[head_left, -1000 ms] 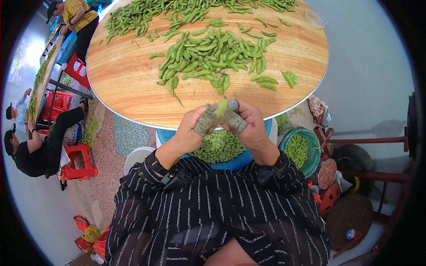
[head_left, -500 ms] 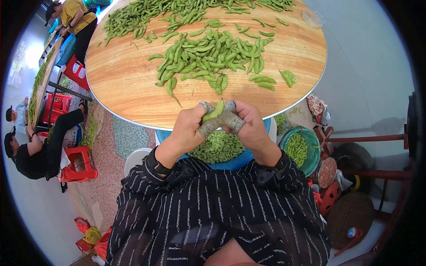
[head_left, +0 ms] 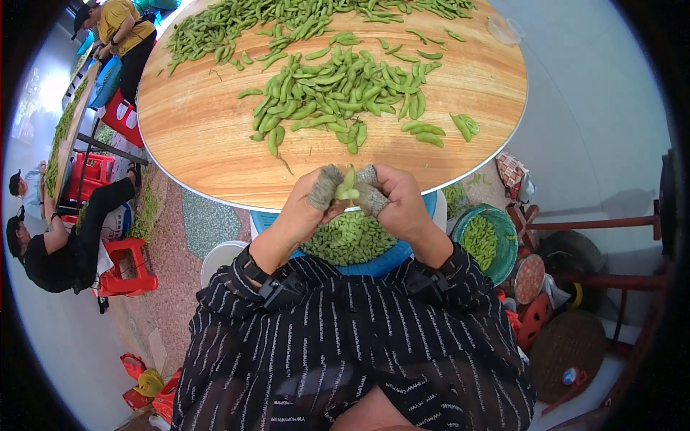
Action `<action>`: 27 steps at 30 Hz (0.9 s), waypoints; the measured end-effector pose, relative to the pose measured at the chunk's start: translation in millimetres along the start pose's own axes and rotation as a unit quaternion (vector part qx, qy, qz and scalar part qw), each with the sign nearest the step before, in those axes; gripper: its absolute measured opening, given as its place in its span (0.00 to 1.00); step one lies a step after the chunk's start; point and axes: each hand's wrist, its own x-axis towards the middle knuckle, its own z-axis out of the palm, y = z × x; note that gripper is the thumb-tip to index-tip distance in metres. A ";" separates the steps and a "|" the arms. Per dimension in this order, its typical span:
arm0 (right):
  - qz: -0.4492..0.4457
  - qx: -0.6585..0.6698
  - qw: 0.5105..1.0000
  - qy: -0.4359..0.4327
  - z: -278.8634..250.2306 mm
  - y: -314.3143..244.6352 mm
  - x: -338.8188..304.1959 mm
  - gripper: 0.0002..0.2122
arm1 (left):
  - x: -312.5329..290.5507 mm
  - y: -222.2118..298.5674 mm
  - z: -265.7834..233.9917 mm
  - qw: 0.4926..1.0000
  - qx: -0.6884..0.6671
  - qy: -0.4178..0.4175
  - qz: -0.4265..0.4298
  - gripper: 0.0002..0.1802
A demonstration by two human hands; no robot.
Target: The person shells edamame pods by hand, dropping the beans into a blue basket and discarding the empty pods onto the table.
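Note:
Between my hands, over the near edge of the round wooden table (head_left: pixel 208 154), a green soybean pod (head_left: pixel 349 185) is split, with pale beans showing in it. My left hand (head_left: pixel 305 202) pinches it from the left, and my right hand (head_left: pixel 404 207) grips it from the right. Grey knitted covers wrap the thumbs and forefingers of both hands. Right below them, a blue basin (head_left: pixel 388 260) holds a heap of shelled green beans (head_left: pixel 348 237). A pile of whole pods (head_left: pixel 330 93) lies on the table ahead, with a few single pods (head_left: pixel 429 134) to its right.
More pods (head_left: pixel 215 32) cover the far side of the table, beside a clear plastic cup (head_left: pixel 506 30). A green basket of pods (head_left: pixel 483 241) stands at the right. A white bucket (head_left: pixel 217 260) is at the left. Other people sit at a table further left, near red stools (head_left: pixel 128 267).
The whole pod between my fingers has come open and its pale beans show. My left fingers have turned more upright, and my hands have drawn slightly apart.

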 end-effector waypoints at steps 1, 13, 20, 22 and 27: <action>0.003 -0.069 0.997 0.033 1.8 -1.4 -0.4 0.04 | 1.4 -4.3 2.3 1.000 0.000 0.002 0.001 0.22; 0.164 0.229 0.959 -0.026 -7.1 -4.8 6.8 0.03 | -1.6 -0.8 -8.5 0.996 0.077 0.037 -0.009 0.10; 0.087 0.130 0.988 -0.007 -4.8 1.9 6.5 0.02 | -4.3 1.2 -7.4 0.945 0.301 0.053 0.118 0.08; 0.030 0.072 0.997 -0.014 -3.6 3.4 4.1 0.02 | -6.3 2.9 -10.7 0.972 0.221 0.050 0.063 0.07; -0.129 -0.110 0.986 0.002 -7.1 4.4 4.2 0.04 | -6.5 6.8 -9.8 0.993 0.114 0.012 -0.001 0.07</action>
